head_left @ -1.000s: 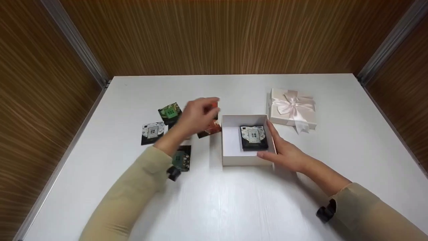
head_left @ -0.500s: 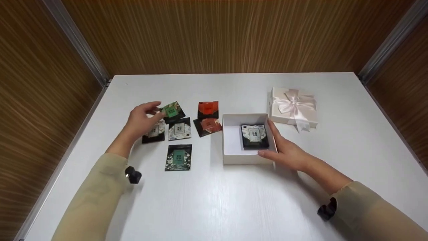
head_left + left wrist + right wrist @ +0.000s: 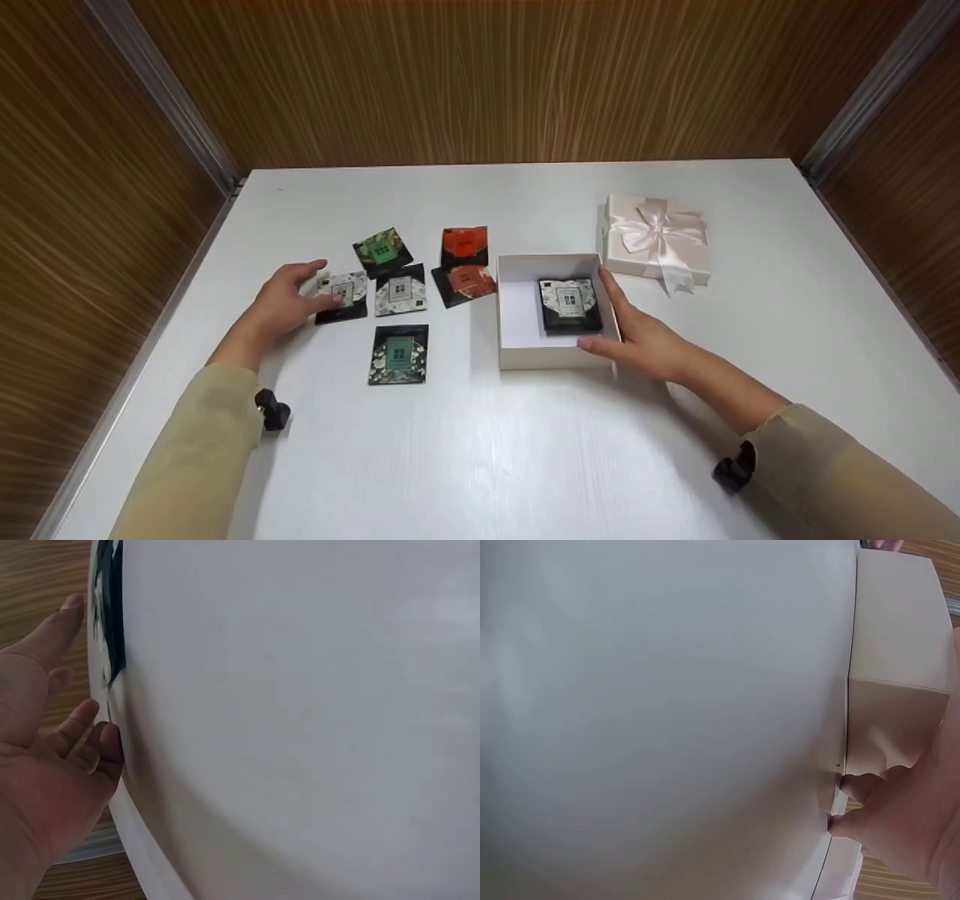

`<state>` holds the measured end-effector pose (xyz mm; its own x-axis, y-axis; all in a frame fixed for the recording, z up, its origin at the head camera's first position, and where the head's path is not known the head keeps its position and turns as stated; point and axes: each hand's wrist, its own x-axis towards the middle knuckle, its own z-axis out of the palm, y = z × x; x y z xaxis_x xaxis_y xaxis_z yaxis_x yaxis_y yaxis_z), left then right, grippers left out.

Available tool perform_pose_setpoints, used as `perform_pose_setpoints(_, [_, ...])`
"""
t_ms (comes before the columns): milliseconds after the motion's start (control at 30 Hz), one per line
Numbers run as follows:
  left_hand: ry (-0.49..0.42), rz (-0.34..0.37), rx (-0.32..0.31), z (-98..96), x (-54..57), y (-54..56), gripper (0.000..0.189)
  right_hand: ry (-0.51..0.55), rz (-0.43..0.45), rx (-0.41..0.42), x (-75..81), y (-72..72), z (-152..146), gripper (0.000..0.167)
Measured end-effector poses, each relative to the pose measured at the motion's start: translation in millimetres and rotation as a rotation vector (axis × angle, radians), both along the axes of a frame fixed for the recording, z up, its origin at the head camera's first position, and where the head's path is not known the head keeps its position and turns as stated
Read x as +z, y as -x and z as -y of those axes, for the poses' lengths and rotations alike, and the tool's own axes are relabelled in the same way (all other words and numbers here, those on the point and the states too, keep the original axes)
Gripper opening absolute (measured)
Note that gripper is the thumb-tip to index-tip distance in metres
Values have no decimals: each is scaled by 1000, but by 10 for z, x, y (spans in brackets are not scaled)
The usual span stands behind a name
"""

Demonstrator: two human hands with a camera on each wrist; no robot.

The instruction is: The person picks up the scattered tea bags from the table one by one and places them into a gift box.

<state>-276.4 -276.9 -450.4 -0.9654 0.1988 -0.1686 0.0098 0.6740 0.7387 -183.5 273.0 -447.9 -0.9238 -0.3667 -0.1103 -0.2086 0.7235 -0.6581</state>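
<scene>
In the head view my left hand [image 3: 283, 301] is at the leftmost black-and-white packet [image 3: 330, 313], its thumb over the packet's left edge. Its fingers are spread loosely, as the left wrist view also shows. My right hand [image 3: 646, 346] holds the right side of an open white box [image 3: 519, 319], thumb at the front and index finger towards the back corner. In the right wrist view, fingertips of this hand [image 3: 904, 821] reach down beside the box wall [image 3: 900, 622]. Inside the box, towards the right, lies a black-and-white packet [image 3: 571, 306]; anything below it is hidden.
Around the left hand lie a green packet [image 3: 382, 252], another white patterned packet [image 3: 400, 290] and a dark teal one [image 3: 398, 355]. Two red packets [image 3: 464, 244] lie left of the box. A pale lid with a pink ribbon bow [image 3: 658, 234] rests behind, to the right.
My left hand has moved left, away from the red packets, past the green packet and down to the leftmost black-and-white packet. The right hand stays at the box.
</scene>
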Motion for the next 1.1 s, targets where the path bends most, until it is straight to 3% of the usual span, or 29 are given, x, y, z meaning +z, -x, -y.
perform_pose_setpoints(200, [124,-41,-46,32,-24,-6,81,1,-10,5,27,12,19,111])
perform_pose_setpoints(467, [201,-85,-93,22,-6,23,81,4,-17,-6,18,19,15,111])
perform_pose_setpoints(1100, [174,-75,-97,-25,-46,-32,76,-7,-1,-4,-13,8,17,112])
